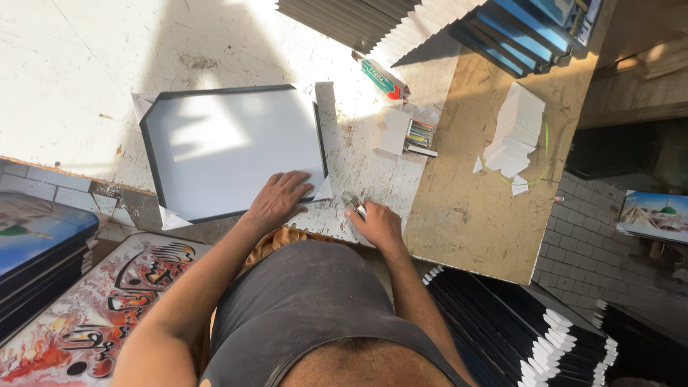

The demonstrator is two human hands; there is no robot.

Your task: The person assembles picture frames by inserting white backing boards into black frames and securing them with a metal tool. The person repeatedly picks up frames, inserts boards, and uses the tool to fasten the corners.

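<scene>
Nearest us was our own dark vest, then both forearms reaching out to the worn white table [86, 79]. Our left hand [278, 201] lay flat, fingers spread, pressing the near right corner of the black frame [233, 147], which sat face-down w/ its white backing up, left of centre on the table. Our right hand [376, 223] was curled round a small metal tool [354, 203], prob. a stapler or tacker, its tip just beside that same corner; fingers closed on it.

Progress, as far as we could judge: backing already seated in the frame, white paper corner guards on at least three corners. Fixing the backing looked unfinished; we couldn't make out any staples along the edges.

Around: a small open box [410, 134] and a green-and-white tube [382, 77] to the far right of the frame, a pile of white card pieces [516, 129] on the brown board further right. Stacks of frames stood at the far edge [430, 25] and near right on the floor [523, 322]; a printed red-and-black panel [93, 315] lay near left. Nothing sat btwn the tool and the corner.
</scene>
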